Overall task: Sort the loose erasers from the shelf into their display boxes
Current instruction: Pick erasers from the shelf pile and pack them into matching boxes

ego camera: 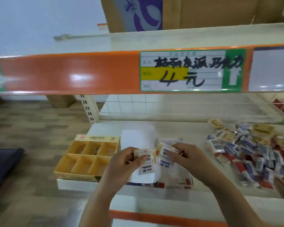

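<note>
My left hand (128, 158) grips a white wrapped eraser (145, 163) with yellow trim. My right hand (185, 155) pinches another white wrapped eraser (165, 157) beside it. Both are held above a white and red display box (174, 181) at the shelf's front edge. To the left stands a yellow display box (87, 157) with several compartments, a few erasers visible in the back ones. A large pile of loose wrapped erasers (252, 154) in blue, red, white and yellow lies on the shelf at the right.
The white shelf (179, 128) has a wire grid back (138, 105). Overhead runs an orange shelf edge (64, 72) with a handwritten price label (192, 71); a cardboard box (187, 12) sits above. A wooden floor (31, 128) lies at left with a dark object (3, 164).
</note>
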